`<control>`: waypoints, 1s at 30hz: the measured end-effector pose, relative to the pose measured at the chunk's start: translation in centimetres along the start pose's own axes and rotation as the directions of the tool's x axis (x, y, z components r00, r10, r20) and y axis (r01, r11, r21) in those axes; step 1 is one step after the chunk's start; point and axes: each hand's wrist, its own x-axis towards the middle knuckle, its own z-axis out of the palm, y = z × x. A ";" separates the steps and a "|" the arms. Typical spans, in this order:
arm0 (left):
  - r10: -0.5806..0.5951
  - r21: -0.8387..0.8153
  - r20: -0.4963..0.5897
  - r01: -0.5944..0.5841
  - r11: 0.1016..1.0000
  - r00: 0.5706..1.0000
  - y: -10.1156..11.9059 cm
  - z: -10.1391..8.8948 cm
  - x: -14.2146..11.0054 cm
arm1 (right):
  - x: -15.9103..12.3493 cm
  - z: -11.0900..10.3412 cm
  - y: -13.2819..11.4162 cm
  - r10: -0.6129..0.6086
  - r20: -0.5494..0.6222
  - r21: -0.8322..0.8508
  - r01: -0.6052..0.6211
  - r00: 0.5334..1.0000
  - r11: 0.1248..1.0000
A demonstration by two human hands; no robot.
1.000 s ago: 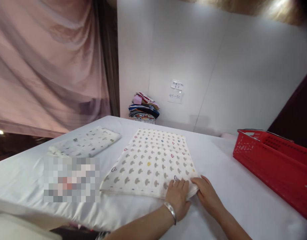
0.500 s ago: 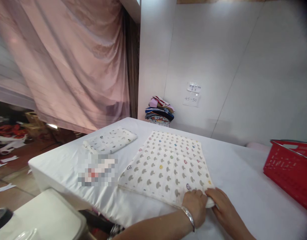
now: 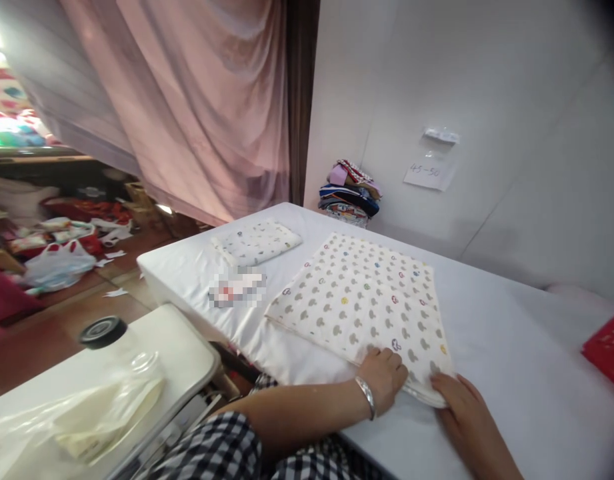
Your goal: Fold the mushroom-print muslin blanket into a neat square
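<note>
A folded white cloth with a mushroom print [image 3: 359, 293] lies flat on the white-covered table [image 3: 507, 347]. My left hand [image 3: 384, 379], with a silver bangle at its wrist, has its fingers curled over the cloth's near edge. At the near right corner, my right hand [image 3: 459, 403] pinches the layered edge, fingers on top and thumb lower down. A short stretch of rounded cloth edge shows between the two hands. Farther left lies a second folded cloth [image 3: 259, 241] with a small scattered print, and a pixelated item [image 3: 237, 288] sits in front of it.
Part of a red basket [image 3: 609, 347] stands at the right edge. Behind the table is a stack of folded fabrics [image 3: 351, 192] by the wall. A cream machine top [image 3: 181, 333] with a clear plastic bag [image 3: 101, 407] is at my left. A pink curtain [image 3: 227, 120] hangs beyond.
The view has swung left, so more of the machine and floor shows. My hands, close together at the corner before, are now farther apart along the cloth's edge.
</note>
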 end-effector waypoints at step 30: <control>-0.613 0.036 -0.094 0.618 0.786 0.785 -19.9 -7.0 -15.0 | 1.0 -1.6 -2.7 0.131 0.043 0.027 -0.132 0.990 0.991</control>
